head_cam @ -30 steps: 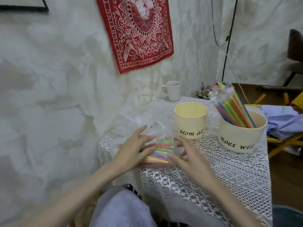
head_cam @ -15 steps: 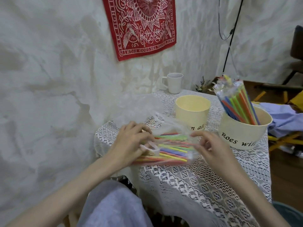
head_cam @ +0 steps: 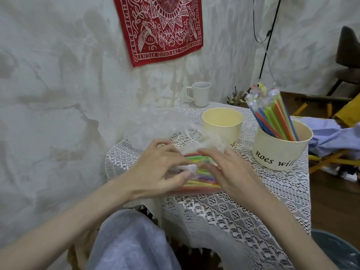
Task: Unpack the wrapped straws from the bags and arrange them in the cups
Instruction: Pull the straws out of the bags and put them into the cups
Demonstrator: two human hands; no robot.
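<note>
Opening the second bag of straws

Our left hand (head_cam: 157, 168) pinched the plastic bag (head_cam: 196, 172) at the table's (head_cam: 272, 191) near corner; our right hand (head_cam: 229, 170) lay flat-fingered on it. Next, we judged, straws go into the empty cup (head_cam: 222, 123).

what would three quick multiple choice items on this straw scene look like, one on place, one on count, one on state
1. Where do the unpacked straws stand?
A. cup lettered "Roes will"
B. white mug
C. plain yellow cup

2. How many vessels stand on the table?
A. one
B. three
C. five

3. The bag of straws is
A. hanging on the wall
B. inside a cup
C. held between left hand and right hand

Key: A, coloured straws lean in that cup; B, two cups and a mug; C, both hands are on it above the table edge.
</note>
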